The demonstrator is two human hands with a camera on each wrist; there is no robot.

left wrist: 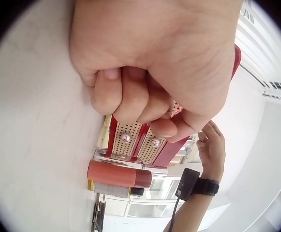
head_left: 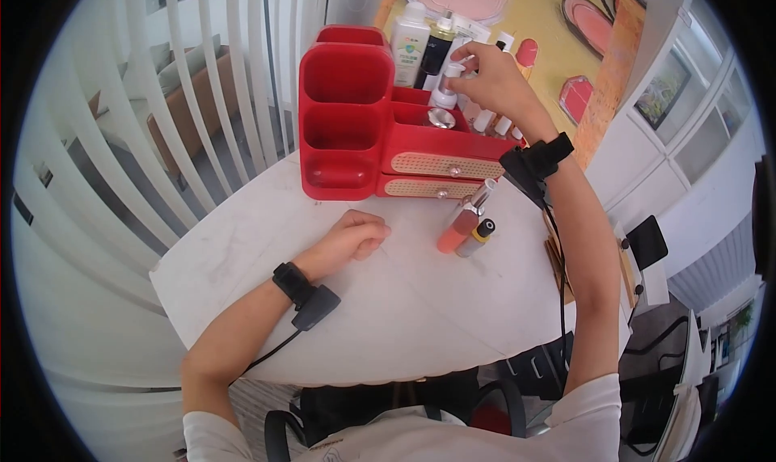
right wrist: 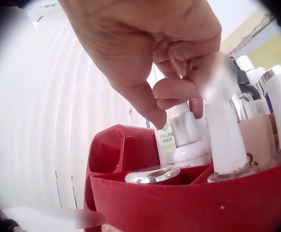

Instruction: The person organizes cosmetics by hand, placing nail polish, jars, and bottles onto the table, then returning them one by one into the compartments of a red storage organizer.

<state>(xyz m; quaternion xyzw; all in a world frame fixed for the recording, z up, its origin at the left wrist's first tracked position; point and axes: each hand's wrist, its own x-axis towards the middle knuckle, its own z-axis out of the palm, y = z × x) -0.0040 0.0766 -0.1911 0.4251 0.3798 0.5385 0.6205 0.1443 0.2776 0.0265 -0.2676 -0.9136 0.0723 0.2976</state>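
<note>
My right hand [head_left: 495, 78] is over the red organizer [head_left: 343, 110], thumb and fingers bent loosely around the top of a white bottle with a silver collar [right wrist: 186, 130]. In the right wrist view a small gap shows between thumb and collar. The bottle stands in a compartment behind a round silver lid [right wrist: 152, 174]. My left hand [head_left: 352, 237] rests on the white table [head_left: 380, 324] with its fingers loosely curled and nothing in them. To its right stand a coral tube with a dark red cap [left wrist: 113, 174] and a grey tube with a black top [head_left: 477, 240].
Behind the organizer stand a white bottle with a green label [head_left: 410, 37] and a dark pump bottle [head_left: 435, 54]. Several small bottles fill its right side, among them a white-capped one [right wrist: 225, 140]. Two woven-front drawers [head_left: 436, 165] face me. White slats [head_left: 230, 66] border the table's left.
</note>
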